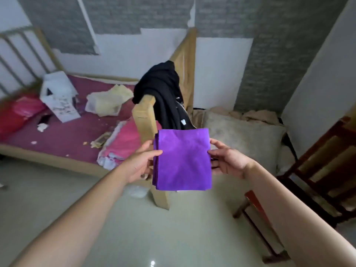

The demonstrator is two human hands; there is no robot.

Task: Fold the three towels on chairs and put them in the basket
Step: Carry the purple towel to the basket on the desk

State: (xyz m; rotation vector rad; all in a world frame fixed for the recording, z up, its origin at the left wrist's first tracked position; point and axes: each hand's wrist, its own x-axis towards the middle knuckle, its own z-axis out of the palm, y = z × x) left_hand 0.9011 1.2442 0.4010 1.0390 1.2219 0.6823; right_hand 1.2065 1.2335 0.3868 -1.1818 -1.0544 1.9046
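The folded purple cloth towel hung in the air at the centre of the frame, its long axis running top to bottom. The left hand pinched its left edge and the right hand its right edge, level with each other. No basket showed. A dark wooden chair stood at the right edge, nearer the right hand.

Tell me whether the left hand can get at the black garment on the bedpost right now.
Probably not as things stand: the left hand grips the folded purple towel, and the black garment hangs farther off behind it.
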